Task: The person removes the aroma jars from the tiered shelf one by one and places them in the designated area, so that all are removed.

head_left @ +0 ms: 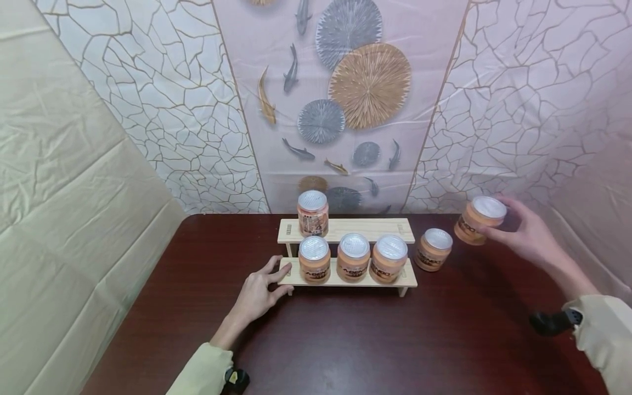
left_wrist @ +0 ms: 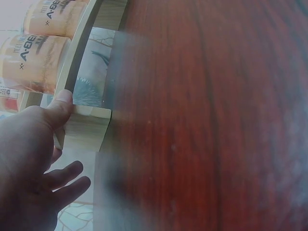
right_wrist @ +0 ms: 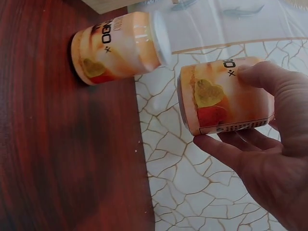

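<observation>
My right hand point(head_left: 530, 236) grips an orange-labelled jar point(head_left: 480, 219) with a silvery lid, thumb on one side and fingers on the other. In the right wrist view the held jar point(right_wrist: 224, 98) shows a yellow heart and its base is off the dark table. Just left of it, another such jar point(head_left: 433, 250) stands upright on the table. My left hand point(head_left: 259, 291) holds the left end of a two-step wooden rack point(head_left: 360, 283), thumb at the front edge point(left_wrist: 67, 98). Three jars point(head_left: 354, 257) line the lower step; one jar point(head_left: 313, 214) stands at the upper step's left.
The dark reddish table point(head_left: 355, 340) stretches in front of the rack. A patterned cloth point(head_left: 197, 109) hangs behind the table's back edge, and plain pale cloth point(head_left: 64, 192) hangs at the left. The upper step point(head_left: 367, 227) runs right of its jar.
</observation>
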`<action>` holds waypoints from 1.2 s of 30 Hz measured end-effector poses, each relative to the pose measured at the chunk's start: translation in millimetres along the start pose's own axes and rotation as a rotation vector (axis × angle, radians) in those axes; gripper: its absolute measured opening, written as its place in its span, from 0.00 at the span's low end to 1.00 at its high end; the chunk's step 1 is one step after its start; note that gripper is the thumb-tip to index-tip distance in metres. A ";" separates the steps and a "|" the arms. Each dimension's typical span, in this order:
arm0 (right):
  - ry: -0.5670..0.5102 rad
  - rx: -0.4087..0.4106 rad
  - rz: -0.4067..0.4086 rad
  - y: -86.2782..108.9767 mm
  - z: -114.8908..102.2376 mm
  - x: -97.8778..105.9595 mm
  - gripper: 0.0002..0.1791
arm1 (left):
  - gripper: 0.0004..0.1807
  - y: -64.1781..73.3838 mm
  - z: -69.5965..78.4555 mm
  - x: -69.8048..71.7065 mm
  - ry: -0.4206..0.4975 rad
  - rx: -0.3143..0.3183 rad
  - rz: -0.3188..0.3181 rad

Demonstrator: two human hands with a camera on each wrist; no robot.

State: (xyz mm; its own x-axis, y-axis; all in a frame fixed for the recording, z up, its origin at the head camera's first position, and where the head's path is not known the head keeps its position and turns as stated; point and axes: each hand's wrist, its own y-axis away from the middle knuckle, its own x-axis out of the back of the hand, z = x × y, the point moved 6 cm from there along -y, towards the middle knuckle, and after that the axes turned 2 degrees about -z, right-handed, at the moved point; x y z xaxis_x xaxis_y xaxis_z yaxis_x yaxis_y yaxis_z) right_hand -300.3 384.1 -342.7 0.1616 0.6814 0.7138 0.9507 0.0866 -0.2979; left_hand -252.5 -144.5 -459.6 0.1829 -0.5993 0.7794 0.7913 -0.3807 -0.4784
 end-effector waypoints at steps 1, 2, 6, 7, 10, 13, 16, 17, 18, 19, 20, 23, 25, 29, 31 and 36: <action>-0.002 0.000 -0.002 0.9 1.4 -1.2 0.40 | 0.28 0.1 0.2 0.1 -0.001 0.001 0.000; -0.003 -0.001 -0.004 1.8 3.0 -2.5 0.40 | 0.28 0.1 0.2 0.1 -0.003 0.001 0.000; 0.006 -0.002 -0.011 4.3 9.0 -7.5 0.41 | 0.28 0.5 -0.4 -0.2 -0.010 0.002 -0.002; 0.009 -0.001 -0.012 5.1 10.4 -8.7 0.41 | 0.28 0.6 -0.2 -0.2 -0.013 -0.002 -0.001; 0.007 0.005 -0.018 7.3 13.9 -11.9 0.40 | 0.29 0.6 0.4 0.0 -0.010 -0.006 0.000; 0.005 0.001 -0.026 9.4 17.4 -15.3 0.40 | 0.29 0.5 0.8 0.4 0.002 -0.006 0.000; 0.007 -0.012 -0.029 11.0 21.0 -19.0 0.40 | 0.29 0.4 0.5 0.3 0.004 -0.001 -0.004; 0.007 -0.019 -0.030 11.4 22.3 -20.6 0.40 | 0.29 0.4 0.3 0.3 0.004 0.001 -0.006; 0.006 -0.023 -0.031 11.6 23.5 -22.3 0.41 | 0.29 0.5 0.1 0.2 0.002 0.002 -0.005; 0.009 -0.023 -0.030 11.9 24.6 -23.9 0.41 | 0.29 0.6 0.1 0.2 0.000 0.002 -0.005; 0.015 -0.025 -0.028 12.2 25.9 -25.6 0.41 | 0.29 0.7 0.0 0.3 0.000 0.002 -0.005; 0.021 -0.021 -0.021 13.5 28.7 -30.1 0.42 | 0.29 0.7 -0.4 -0.1 0.002 0.000 -0.003; 0.022 -0.012 -0.015 14.3 30.3 -32.6 0.41 | 0.29 0.7 -0.6 -0.2 0.001 -0.001 -0.001; 0.015 -0.003 -0.022 15.8 33.2 -37.9 0.41 | 0.29 0.9 -0.6 -0.1 -0.005 -0.008 0.005; 0.017 -0.009 -0.032 16.4 34.4 -40.7 0.42 | 0.28 1.0 -0.4 -0.1 -0.007 -0.014 0.008; 0.028 -0.027 -0.041 18.1 36.8 -45.9 0.43 | 0.28 0.8 -0.5 -0.2 -0.001 -0.020 0.014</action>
State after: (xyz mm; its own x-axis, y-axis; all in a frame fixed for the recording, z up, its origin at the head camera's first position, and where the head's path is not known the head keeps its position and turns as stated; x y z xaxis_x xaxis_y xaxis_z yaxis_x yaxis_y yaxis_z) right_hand -300.3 381.1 -404.1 0.1298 0.6567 0.7429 0.9632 0.0943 -0.2516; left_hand -252.2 -145.1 -460.3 0.1942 -0.6041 0.7729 0.7767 -0.3865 -0.4973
